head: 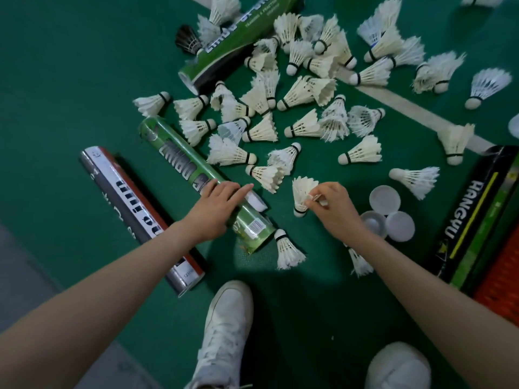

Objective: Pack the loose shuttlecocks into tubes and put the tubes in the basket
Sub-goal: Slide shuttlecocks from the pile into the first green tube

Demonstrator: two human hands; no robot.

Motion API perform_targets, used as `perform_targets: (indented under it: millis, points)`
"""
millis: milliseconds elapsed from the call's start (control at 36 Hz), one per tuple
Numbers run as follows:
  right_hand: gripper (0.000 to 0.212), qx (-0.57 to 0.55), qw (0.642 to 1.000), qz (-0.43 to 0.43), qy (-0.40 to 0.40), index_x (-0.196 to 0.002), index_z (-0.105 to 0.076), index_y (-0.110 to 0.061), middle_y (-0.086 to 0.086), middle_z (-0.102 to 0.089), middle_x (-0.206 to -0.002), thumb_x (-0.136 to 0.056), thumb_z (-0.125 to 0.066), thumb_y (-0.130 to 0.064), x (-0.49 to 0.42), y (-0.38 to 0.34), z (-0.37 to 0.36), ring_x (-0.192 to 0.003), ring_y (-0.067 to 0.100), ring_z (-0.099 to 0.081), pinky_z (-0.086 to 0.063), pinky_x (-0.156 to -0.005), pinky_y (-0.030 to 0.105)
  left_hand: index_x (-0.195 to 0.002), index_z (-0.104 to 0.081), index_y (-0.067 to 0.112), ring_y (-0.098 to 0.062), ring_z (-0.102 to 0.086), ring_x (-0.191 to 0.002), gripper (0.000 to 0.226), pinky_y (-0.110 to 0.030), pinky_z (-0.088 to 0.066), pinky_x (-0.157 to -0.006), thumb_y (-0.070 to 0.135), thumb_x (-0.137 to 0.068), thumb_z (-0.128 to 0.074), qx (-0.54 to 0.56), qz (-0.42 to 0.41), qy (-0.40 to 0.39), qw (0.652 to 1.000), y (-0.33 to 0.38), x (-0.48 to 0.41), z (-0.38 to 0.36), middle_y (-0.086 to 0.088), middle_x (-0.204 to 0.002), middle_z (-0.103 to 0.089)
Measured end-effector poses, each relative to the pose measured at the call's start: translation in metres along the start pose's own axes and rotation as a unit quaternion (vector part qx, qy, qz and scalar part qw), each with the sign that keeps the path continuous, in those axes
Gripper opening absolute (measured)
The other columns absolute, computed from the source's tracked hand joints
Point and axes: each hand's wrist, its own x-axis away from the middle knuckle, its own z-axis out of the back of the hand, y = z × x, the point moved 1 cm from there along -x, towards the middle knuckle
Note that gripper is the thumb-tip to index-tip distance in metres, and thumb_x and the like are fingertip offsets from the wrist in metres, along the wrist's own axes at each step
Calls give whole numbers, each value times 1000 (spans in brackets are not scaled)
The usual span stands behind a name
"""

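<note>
Several loose white shuttlecocks (306,88) lie scattered over the green court floor. A green tube (179,161) lies on the floor at the middle left, and my left hand (216,206) rests on its near part with the fingers curled over it. My right hand (334,209) pinches the feathers of one white shuttlecock (301,193), cork end down, just right of the tube. A grey, white and red tube (126,206) lies to the left. Another green tube (238,40) lies at the top. Dark tubes (471,220) lie at the right by an orange basket (502,276).
Three translucent tube caps (384,199) lie right of my right hand. Two shuttlecocks (286,249) lie near my wrists. One black shuttlecock (186,39) sits by the top tube. My white shoes (224,332) are at the bottom. A white court line (407,108) crosses the upper right.
</note>
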Motion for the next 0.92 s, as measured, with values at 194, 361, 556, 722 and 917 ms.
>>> perform_targets:
  millis: [194,361,556,722,917]
  points:
    - [6,-17,999,-26,17,-93,-54,-13,4,-43,-108,-94,-58,-18,0,0,3,-93,13,-44,-30,-75,10,-136,-38,10,-30,-45,-130,89,-47,-2,-117,26,-61,-81,-1,-74,131,989,-11,-4,-2,-11,-129,-56]
    - [9,-71,991,-76,79,-94,-53,-13,5,-39,-113,-93,-59,-19,-4,2,17,-92,14,-44,-33,-83,18,-127,-51,13,-35,-50,-112,77,-46,-29,-105,34,-60,-81,55,3,210,976,3,-27,36,-14,-118,-54]
    - [18,-165,965,-69,193,-78,-48,-19,9,-48,-110,-94,-56,-18,-11,-13,44,-103,23,-47,-32,-81,29,-137,-47,20,-29,-44,-115,79,-37,-20,-100,51,-65,-62,128,107,265,950,11,-48,76,-9,-117,-51]
    - [13,-264,893,-16,365,-89,-51,-26,5,-46,-131,-99,-49,-18,-6,-40,71,-112,14,-49,-38,-92,19,-134,-49,18,-28,-37,-112,76,-43,-25,-98,48,-67,-65,117,88,314,938,24,-50,93,-13,-116,-48]
    - [22,-338,865,30,369,-116,-55,-3,1,-52,-131,-101,-44,-15,-4,-54,89,-116,10,-51,-40,-87,6,-132,-51,15,-26,-34,-106,79,-48,-37,-91,37,-63,-83,109,88,327,935,44,-59,105,-17,-112,-49]
